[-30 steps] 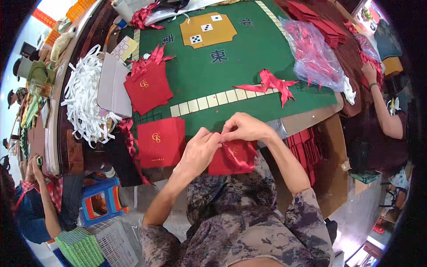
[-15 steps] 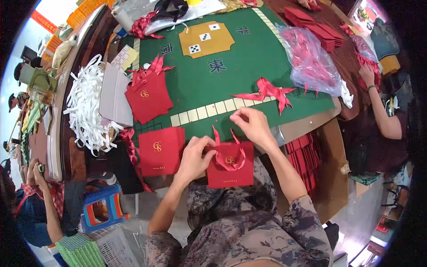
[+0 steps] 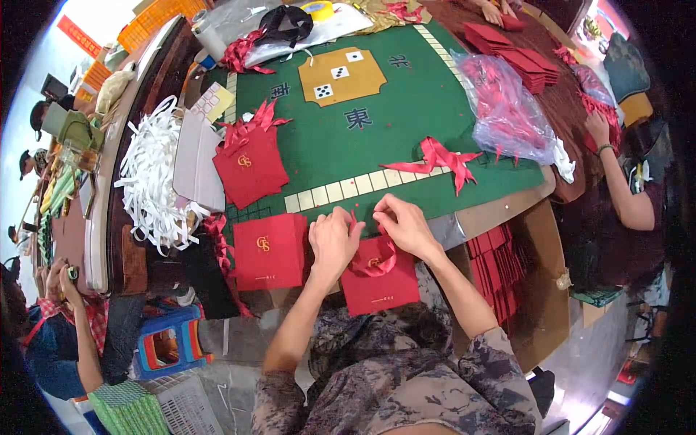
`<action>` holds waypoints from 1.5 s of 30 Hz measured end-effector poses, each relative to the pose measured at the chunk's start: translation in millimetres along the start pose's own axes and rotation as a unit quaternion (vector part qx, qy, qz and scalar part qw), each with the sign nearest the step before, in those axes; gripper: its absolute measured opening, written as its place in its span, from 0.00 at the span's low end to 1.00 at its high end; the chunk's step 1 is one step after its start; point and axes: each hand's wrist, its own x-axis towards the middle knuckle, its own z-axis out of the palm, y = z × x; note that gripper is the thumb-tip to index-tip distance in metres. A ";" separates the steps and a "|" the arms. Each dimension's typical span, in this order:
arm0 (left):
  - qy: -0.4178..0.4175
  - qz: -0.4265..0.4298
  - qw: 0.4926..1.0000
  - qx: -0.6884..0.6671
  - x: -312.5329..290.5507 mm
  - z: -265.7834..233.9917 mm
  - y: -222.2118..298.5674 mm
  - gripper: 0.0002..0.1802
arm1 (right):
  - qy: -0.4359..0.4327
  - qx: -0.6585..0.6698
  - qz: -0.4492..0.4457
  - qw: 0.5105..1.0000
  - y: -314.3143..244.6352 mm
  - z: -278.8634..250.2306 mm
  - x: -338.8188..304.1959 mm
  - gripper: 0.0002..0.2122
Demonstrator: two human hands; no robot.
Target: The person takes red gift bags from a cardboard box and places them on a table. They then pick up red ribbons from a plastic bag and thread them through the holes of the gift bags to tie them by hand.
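A small red paper bag (image 3: 382,291) hangs at the table's near edge, in front of my body. Its red ribbon handle (image 3: 377,271) droops in a loop across the front, and ribbon ends stick up at the top edge. My left hand (image 3: 335,238) is closed at the bag's upper left, with a ribbon end between thumb and fingers. At the upper right, my right hand (image 3: 404,228) pinches the other ribbon end; its fingertips partly hide it. Left of my left hand lies a stack of flat red bags (image 3: 268,254).
Bags with tied ribbons (image 3: 250,170) lie farther left, beside a box of white ribbon strips (image 3: 156,177). Loose red ribbons (image 3: 438,161) and a plastic bag of ribbon (image 3: 504,109) rest on the green tabletop (image 3: 326,148). A carton (image 3: 540,283) holds red bags, right. Other people work nearby.
My right hand has come down to the ribbon end at the bag's top. My left hand has shifted up and right onto the other end. The bag is slightly lower and tilted.
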 end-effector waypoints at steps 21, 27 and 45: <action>-0.059 -0.086 0.940 -0.323 1.2 -10.5 17.3 0.08 | -0.061 0.145 0.059 0.986 4.5 -2.5 8.7 0.09; -0.063 -0.128 0.884 -0.444 -26.7 -8.7 -5.7 0.23 | -0.002 0.285 0.096 0.954 9.9 -27.6 14.8 0.06; -0.223 -0.042 0.892 -0.391 -65.4 -52.7 12.1 0.38 | 0.054 0.127 0.034 0.990 35.7 -19.0 48.2 0.09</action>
